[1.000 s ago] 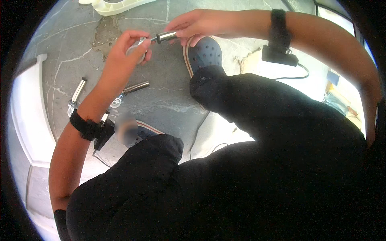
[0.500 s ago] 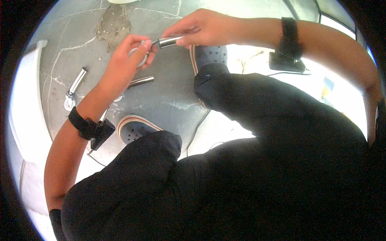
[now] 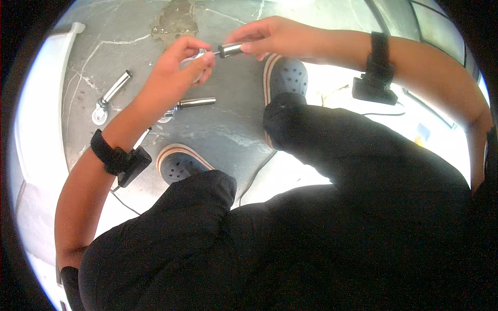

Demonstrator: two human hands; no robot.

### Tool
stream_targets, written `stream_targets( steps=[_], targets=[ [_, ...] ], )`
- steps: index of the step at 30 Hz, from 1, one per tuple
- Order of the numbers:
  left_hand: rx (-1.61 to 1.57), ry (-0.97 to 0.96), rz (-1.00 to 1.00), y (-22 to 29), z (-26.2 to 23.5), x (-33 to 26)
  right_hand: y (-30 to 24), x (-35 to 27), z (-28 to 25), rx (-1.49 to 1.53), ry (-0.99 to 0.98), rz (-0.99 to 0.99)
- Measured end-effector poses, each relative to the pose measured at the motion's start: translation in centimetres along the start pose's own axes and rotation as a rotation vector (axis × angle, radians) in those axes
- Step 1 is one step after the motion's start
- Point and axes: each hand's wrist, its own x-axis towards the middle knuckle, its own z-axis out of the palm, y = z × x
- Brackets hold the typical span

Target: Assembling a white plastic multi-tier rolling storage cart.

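In my left hand (image 3: 179, 66) a pale caster wheel (image 3: 191, 61) is gripped between thumb and fingers, partly covered by them. Its thin stem points right, toward the end of a short chrome tube (image 3: 231, 50). My right hand (image 3: 264, 40) pinches that tube near its other end. Stem and tube end meet or nearly meet; I cannot tell whether the stem is inside. A chrome tube with a caster (image 3: 115, 89) lies on the floor to the left of my left forearm. Another such tube (image 3: 196, 102) lies below my left hand, its wheel partly hidden by the forearm.
The grey floor (image 3: 233, 119) has pale cracks and a broken brown patch (image 3: 175, 23) at the far side. A white panel (image 3: 44, 98) stands at the left. My shoes (image 3: 181, 165) are close below, and a black cable (image 3: 255, 179) runs between my legs.
The view has shifted a little, so the floor things sit further right in the picture. Both hands keep their hold on the caster and the tube, which stay end to end.
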Motion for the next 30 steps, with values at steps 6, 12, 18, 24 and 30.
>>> stream_targets(
  steps=[6,12,18,24,30],
  targets=[
    [-0.040,0.028,0.083,-0.8,-0.8,-0.2,-0.9,1.2,0.0,0.113,-0.068,0.035],
    [0.159,0.101,0.183,-1.8,-1.9,0.1,-1.8,3.1,-0.6,-0.024,-0.070,0.012],
    [0.175,0.164,0.310,-1.2,-1.7,0.0,-2.6,3.4,-1.1,-0.130,-0.061,-0.009],
    [0.093,0.114,0.216,0.1,-2.4,-0.1,-2.9,3.5,-1.5,-0.262,-0.015,-0.107],
    [0.053,0.101,0.206,0.3,-3.0,-0.6,-3.9,2.9,-0.3,-0.205,0.113,-0.274]
  ],
)
